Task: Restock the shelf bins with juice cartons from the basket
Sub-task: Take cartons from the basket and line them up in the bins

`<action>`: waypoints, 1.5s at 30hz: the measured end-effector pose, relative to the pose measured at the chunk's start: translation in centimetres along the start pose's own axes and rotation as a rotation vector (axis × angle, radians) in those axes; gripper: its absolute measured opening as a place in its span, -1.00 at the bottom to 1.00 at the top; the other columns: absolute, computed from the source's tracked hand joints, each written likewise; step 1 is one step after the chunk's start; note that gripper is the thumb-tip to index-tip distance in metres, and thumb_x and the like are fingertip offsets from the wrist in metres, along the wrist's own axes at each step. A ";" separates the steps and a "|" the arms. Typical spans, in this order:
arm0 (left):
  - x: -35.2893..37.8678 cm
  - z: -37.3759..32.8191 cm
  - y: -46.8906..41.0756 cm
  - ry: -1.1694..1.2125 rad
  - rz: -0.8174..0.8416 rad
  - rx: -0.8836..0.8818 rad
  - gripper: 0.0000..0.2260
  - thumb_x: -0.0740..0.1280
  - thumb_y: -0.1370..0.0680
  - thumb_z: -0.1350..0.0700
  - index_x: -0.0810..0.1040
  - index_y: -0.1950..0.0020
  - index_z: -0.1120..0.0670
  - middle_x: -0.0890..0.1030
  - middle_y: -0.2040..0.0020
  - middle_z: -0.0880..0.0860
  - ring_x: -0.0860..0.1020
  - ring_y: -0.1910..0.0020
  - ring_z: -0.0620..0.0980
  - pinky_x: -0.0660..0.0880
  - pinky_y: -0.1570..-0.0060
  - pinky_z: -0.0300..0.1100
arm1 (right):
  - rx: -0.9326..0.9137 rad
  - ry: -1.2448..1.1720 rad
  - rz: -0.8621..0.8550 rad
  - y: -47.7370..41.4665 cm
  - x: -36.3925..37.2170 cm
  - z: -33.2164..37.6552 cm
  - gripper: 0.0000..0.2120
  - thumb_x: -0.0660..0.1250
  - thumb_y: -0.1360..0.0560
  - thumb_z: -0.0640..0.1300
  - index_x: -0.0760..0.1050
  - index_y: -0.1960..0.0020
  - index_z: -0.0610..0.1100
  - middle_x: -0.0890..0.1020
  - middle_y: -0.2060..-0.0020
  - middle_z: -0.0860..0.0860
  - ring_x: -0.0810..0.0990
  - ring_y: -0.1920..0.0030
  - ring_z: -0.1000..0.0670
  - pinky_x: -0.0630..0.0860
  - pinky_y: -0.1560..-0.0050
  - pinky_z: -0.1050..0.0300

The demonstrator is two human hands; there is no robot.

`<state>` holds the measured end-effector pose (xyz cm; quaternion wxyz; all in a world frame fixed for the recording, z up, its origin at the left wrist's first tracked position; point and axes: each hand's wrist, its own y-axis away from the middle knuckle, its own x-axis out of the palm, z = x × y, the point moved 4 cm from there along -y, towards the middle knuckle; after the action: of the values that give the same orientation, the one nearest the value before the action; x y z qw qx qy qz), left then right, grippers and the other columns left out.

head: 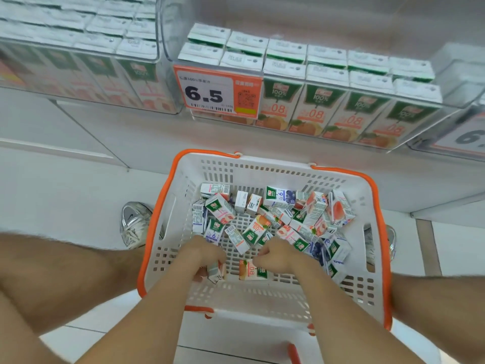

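A white basket (pixel 183 258) with an orange rim stands on the floor between my feet and holds several small juice cartons in orange, peach and blueberry prints. Both hands are down inside it, near its front wall. My left hand (pixel 203 254) grips a peach carton (pixel 217 271). An orange carton (pixel 250 270) lies under my right hand (pixel 275 256), whose curled fingers hold it by its top end. Above, a clear shelf bin (pixel 409 97) holds two rows of orange juice cartons (pixel 312 111). Peach cartons fill another clear bin (pixel 157 32) at the upper left.
An orange price tag reading 6.5 (pixel 217 90) hangs on the middle bin's front. A third bin with a price tag (pixel 467 137) shows at the right edge. My shoes (pixel 135 223) flank the basket on the white tiled floor. My bare knees fill the lower corners.
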<state>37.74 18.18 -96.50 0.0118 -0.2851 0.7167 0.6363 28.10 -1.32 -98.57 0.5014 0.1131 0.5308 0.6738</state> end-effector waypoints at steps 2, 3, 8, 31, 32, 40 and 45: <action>-1.1 -0.8 1.9 0.005 0.101 0.015 -0.83 0.53 -0.34 0.18 0.62 0.15 0.18 0.64 0.21 0.18 0.63 0.37 0.12 0.71 0.07 0.10 | -0.012 -0.040 0.014 1.6 -2.2 0.4 -0.58 0.40 -0.46 0.05 0.24 0.41 0.00 0.26 0.45 0.02 0.25 0.47 -0.01 0.34 0.16 0.06; -1.7 -1.3 2.9 0.014 0.135 0.043 -0.80 0.53 -0.32 0.19 0.64 0.11 0.18 0.64 0.20 0.17 0.64 0.37 0.11 0.71 0.06 0.07 | -0.023 -0.063 0.013 2.5 -3.2 0.7 -0.59 0.41 -0.45 0.05 0.27 0.43 0.00 0.31 0.41 -0.04 0.30 0.44 -0.03 0.38 0.16 0.05; -5.1 -4.3 8.4 0.109 0.103 0.321 -0.75 0.48 -0.46 0.05 0.61 -0.08 0.13 0.70 0.07 0.11 0.71 0.19 0.04 0.70 -0.03 0.02 | -0.133 -0.231 -0.042 7.6 -7.2 3.5 -0.81 0.43 -0.56 -0.12 0.68 0.06 -0.26 0.58 0.23 0.02 0.69 0.30 -0.04 0.72 0.16 0.00; -19.6 -14.9 32.7 0.035 -0.303 1.158 -0.62 0.53 -0.45 -0.31 0.70 -0.01 -0.02 0.71 0.18 0.16 0.70 0.15 0.25 0.69 0.10 0.20 | -0.811 0.079 -0.884 28.6 -22.1 19.8 -0.86 0.33 -0.58 -0.03 0.65 -0.06 0.08 0.61 0.30 0.30 0.55 0.25 0.20 0.34 0.23 0.32; -20.2 -15.4 33.1 0.038 -0.366 1.150 -0.56 0.55 -0.39 -0.35 0.70 0.06 0.01 0.72 0.18 0.13 0.72 0.15 0.23 0.69 0.07 0.22 | -0.826 0.077 -0.921 28.9 -22.8 20.2 -0.86 0.32 -0.59 -0.03 0.64 -0.09 0.08 0.65 0.20 0.30 0.57 0.17 0.20 0.37 0.15 0.29; -24.4 -19.5 31.4 0.234 -0.943 1.112 -0.56 0.44 -0.46 -0.38 0.63 -0.06 -0.04 0.62 0.14 -0.09 0.69 0.22 -0.03 0.67 0.19 -0.03 | -0.863 0.126 -1.098 26.9 -27.9 22.1 -0.59 0.27 -0.67 -0.03 0.39 -0.52 0.02 0.62 -0.23 0.09 0.57 0.22 0.14 0.44 0.07 0.15; -25.1 -23.3 29.7 0.060 -1.213 1.035 -0.56 0.33 -0.48 -0.44 0.68 0.03 -0.08 0.69 0.12 -0.07 0.65 0.03 0.05 0.56 0.08 -0.05 | -0.806 0.083 -1.080 22.3 -29.4 22.6 -0.57 0.34 -0.63 -0.18 0.36 -0.45 0.06 0.61 -0.26 0.02 0.59 0.11 0.13 0.48 -0.02 0.08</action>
<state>54.22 7.42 -55.67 0.4677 -0.6006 0.6411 0.0978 45.04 -9.60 -59.66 0.7502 -0.3898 0.2388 0.4778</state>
